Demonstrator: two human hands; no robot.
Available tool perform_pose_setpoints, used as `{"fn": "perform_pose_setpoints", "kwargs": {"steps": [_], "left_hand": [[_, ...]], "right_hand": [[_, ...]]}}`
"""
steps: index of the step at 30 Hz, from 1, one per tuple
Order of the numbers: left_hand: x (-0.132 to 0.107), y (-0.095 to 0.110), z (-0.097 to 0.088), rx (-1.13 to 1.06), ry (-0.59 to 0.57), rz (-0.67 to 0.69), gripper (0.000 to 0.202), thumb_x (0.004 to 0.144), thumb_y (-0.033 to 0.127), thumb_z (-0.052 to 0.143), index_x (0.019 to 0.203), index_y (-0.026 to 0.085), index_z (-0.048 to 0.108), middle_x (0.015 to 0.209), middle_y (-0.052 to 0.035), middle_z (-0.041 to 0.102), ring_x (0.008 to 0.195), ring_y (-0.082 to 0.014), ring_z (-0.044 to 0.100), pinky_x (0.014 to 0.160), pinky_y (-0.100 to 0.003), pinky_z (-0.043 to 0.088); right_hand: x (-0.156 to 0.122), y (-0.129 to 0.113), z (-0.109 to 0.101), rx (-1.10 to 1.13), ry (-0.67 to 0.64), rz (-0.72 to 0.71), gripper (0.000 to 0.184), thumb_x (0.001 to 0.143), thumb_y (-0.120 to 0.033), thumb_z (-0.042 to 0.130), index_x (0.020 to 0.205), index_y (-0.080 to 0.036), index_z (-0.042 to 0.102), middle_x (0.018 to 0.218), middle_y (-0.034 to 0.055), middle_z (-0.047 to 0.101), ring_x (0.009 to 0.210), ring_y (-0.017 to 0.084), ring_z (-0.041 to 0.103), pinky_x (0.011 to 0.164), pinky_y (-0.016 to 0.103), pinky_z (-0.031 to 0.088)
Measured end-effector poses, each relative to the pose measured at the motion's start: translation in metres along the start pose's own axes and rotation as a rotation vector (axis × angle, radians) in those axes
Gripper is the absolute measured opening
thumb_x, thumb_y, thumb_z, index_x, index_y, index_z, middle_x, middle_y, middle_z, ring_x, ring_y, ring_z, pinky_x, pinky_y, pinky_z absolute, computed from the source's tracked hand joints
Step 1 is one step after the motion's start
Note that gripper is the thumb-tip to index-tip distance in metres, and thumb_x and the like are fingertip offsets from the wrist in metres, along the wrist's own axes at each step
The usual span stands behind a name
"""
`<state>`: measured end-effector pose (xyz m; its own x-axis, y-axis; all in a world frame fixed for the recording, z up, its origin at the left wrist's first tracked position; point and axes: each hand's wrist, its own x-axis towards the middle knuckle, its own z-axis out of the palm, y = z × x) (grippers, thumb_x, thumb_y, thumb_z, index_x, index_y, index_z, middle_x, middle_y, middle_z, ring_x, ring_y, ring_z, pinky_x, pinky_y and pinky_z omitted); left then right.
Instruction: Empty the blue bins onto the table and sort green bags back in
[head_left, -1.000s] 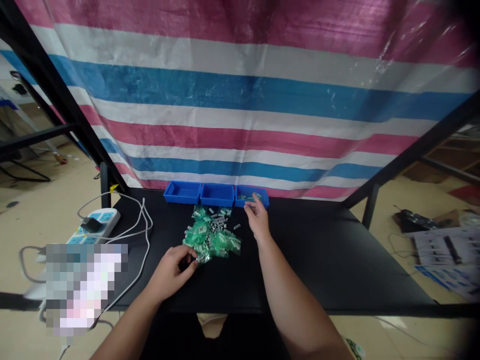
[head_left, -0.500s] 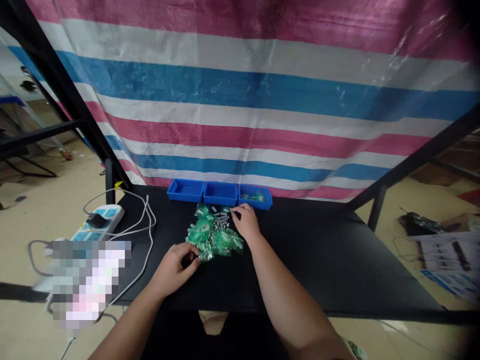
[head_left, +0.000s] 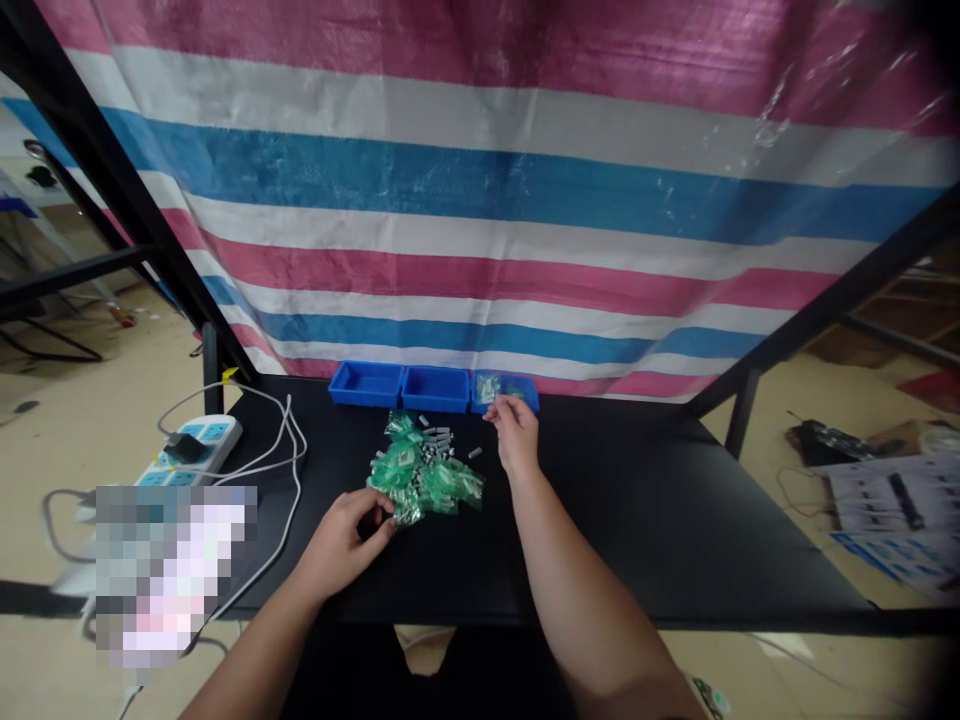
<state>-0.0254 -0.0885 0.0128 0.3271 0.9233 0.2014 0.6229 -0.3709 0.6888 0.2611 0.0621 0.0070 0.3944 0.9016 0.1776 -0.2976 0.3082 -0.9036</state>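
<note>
A heap of small green packets and grey metal parts lies on the black table. My left hand rests at the heap's near left edge, fingers curled on a packet there. My right hand is raised just in front of the rightmost of three blue trays, fingers pinched on a small green packet over that tray's near rim. This tray holds a few packets. The middle tray and left tray look bare inside.
A white power strip with white cables lies at the table's left. A striped tarp hangs behind the trays. Black frame posts stand at both sides. Papers and a device lie on the floor at right.
My right hand went from the right tray back to the heap, closed on a packet, and has now moved to the right tray again. My left hand stayed put.
</note>
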Motion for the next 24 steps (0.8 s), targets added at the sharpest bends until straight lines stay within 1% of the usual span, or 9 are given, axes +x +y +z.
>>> {"fn": "perform_pose_setpoints", "kwargs": {"steps": [2, 4, 6, 7, 10, 13, 16, 19, 24], "left_hand": [[0.0, 0.0, 0.0, 0.004, 0.003, 0.003, 0.019, 0.095, 0.037, 0.056, 0.1, 0.021, 0.064, 0.084, -0.0031, 0.066, 0.081, -0.0188, 0.061, 0.082, -0.033, 0.043], [-0.001, 0.0, 0.0, 0.01, 0.003, 0.003, 0.019, 0.095, 0.037, 0.056, 0.101, 0.021, 0.064, 0.083, -0.0031, 0.066, 0.081, -0.019, 0.061, 0.082, -0.033, 0.044], [-0.001, 0.0, 0.0, 0.011, 0.004, 0.004, 0.018, 0.095, 0.036, 0.056, 0.1, 0.021, 0.064, 0.083, -0.0029, 0.065, 0.08, -0.0189, 0.061, 0.082, -0.033, 0.044], [-0.001, 0.0, 0.0, 0.012, 0.004, 0.005, 0.017, 0.095, 0.036, 0.056, 0.099, 0.021, 0.064, 0.082, -0.0027, 0.065, 0.08, -0.0189, 0.061, 0.081, -0.033, 0.044], [0.0, 0.001, -0.001, 0.011, 0.007, 0.007, 0.016, 0.095, 0.035, 0.057, 0.099, 0.021, 0.064, 0.081, -0.0022, 0.065, 0.079, -0.0187, 0.062, 0.08, -0.032, 0.044], [0.001, 0.002, -0.001, 0.002, 0.006, 0.0, 0.015, 0.094, 0.034, 0.057, 0.098, 0.021, 0.064, 0.08, -0.0014, 0.065, 0.078, -0.0181, 0.061, 0.081, -0.032, 0.043], [0.001, 0.004, -0.001, -0.011, 0.001, -0.012, 0.014, 0.095, 0.033, 0.057, 0.098, 0.021, 0.063, 0.081, -0.0012, 0.064, 0.079, -0.0177, 0.061, 0.082, -0.032, 0.042], [0.001, 0.004, -0.001, -0.02, -0.003, -0.013, 0.014, 0.095, 0.033, 0.057, 0.097, 0.021, 0.063, 0.081, -0.0014, 0.064, 0.079, -0.0178, 0.06, 0.082, -0.033, 0.042], [0.001, 0.003, -0.001, -0.021, 0.005, -0.008, 0.015, 0.094, 0.033, 0.056, 0.096, 0.021, 0.064, 0.08, -0.0016, 0.064, 0.078, -0.0179, 0.06, 0.08, -0.032, 0.042]], "right_hand": [[0.002, -0.001, 0.002, 0.086, 0.034, 0.042, 0.046, 0.069, -0.043, 0.082, 0.105, -0.018, 0.065, 0.081, 0.0023, 0.073, 0.072, 0.017, 0.069, 0.075, 0.036, 0.059], [0.003, 0.0, 0.001, 0.075, 0.056, 0.093, 0.06, 0.067, -0.041, 0.083, 0.118, -0.019, 0.06, 0.085, 0.0029, 0.074, 0.073, 0.018, 0.07, 0.075, 0.038, 0.06], [0.0, 0.001, -0.001, -0.071, 0.039, 0.105, 0.063, 0.07, -0.041, 0.08, 0.124, -0.019, 0.058, 0.078, 0.0005, 0.072, 0.066, 0.017, 0.067, 0.068, 0.036, 0.059], [-0.003, 0.0, -0.002, -0.189, -0.003, 0.078, 0.058, 0.073, -0.042, 0.077, 0.123, -0.018, 0.059, 0.074, -0.0008, 0.07, 0.062, 0.017, 0.064, 0.066, 0.035, 0.058], [-0.02, -0.006, 0.0, -0.592, -0.286, -0.133, 0.029, 0.084, -0.036, 0.069, 0.108, -0.019, 0.071, 0.073, 0.0009, 0.067, 0.067, 0.018, 0.062, 0.073, 0.037, 0.056], [-0.042, -0.017, 0.014, -0.846, -0.64, -0.364, 0.015, 0.088, -0.027, 0.067, 0.098, -0.026, 0.078, 0.105, 0.0064, 0.071, 0.103, 0.024, 0.062, 0.097, 0.045, 0.05], [-0.06, -0.022, 0.031, -0.96, -0.854, -0.435, 0.014, 0.09, -0.028, 0.069, 0.099, -0.03, 0.08, 0.14, 0.005, 0.061, 0.13, 0.03, 0.048, 0.109, 0.053, 0.041], [-0.066, -0.019, 0.041, -1.024, -0.913, -0.423, 0.022, 0.093, -0.029, 0.067, 0.111, -0.031, 0.078, 0.141, 0.0043, 0.062, 0.13, 0.03, 0.047, 0.109, 0.057, 0.04], [-0.061, -0.012, 0.041, -0.922, -0.835, -0.443, 0.031, 0.095, -0.021, 0.06, 0.121, -0.03, 0.075, 0.129, 0.0037, 0.07, 0.121, 0.026, 0.056, 0.108, 0.052, 0.044]]}}
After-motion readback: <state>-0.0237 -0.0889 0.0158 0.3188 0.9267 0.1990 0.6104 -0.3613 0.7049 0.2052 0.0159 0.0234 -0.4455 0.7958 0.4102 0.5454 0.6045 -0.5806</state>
